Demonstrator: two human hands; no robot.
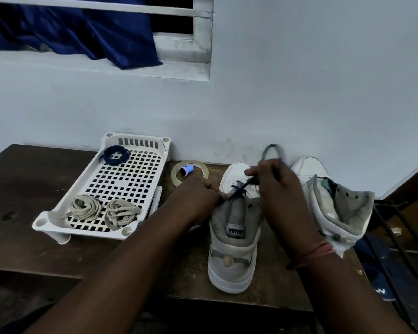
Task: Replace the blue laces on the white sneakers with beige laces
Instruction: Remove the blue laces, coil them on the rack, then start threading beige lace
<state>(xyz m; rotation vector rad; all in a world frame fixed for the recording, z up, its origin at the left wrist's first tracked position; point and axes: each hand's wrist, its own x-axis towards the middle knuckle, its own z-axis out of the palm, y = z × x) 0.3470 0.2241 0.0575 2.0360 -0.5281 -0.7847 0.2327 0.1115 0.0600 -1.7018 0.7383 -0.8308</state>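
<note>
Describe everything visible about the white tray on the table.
The white tray is a rectangular plastic basket with a grid of square holes in its floor, slots in the far wall and round sockets at the corners. It sits flat on the dark wooden table, its far end near the wall. Inside, a coiled blue lace lies at the far end and two bundled beige laces at the near end. A white pen lies along its right side. Neither hand touches it.

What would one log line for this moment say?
step: unlacing | left hand: steadies left sneaker | right hand: pulls blue lace | beige laces: waiting in tray
</note>
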